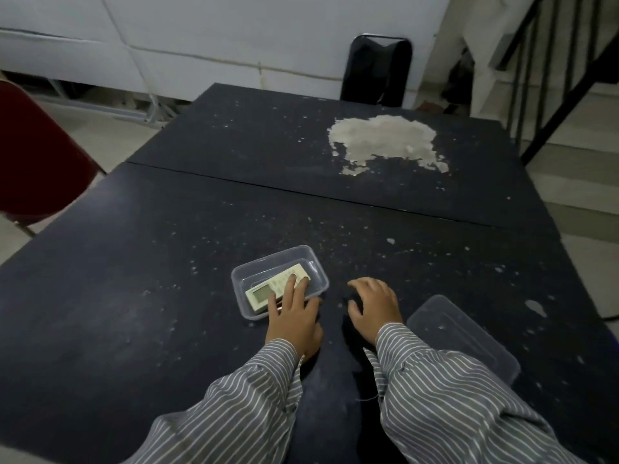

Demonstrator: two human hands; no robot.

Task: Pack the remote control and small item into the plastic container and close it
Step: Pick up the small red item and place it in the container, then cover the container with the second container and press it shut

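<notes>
A clear plastic container (264,267) stands on the dark table near its front edge. A cream remote control (268,289) with a small screen lies inside it, slanted. My left hand (294,316) reaches over the container's near rim, its fingers spread flat on the remote. My right hand (373,304) rests on the table just right of the container, fingers curled down over something dark and small that I cannot make out. The clear lid (459,336) lies flat on the table to the right, partly under my right sleeve.
The black table (167,296) is speckled, with a large pale worn patch (382,139) at the far right. A red chair (37,152) stands at the left, a black chair (376,72) behind the table, and a stair railing (549,78) at the right.
</notes>
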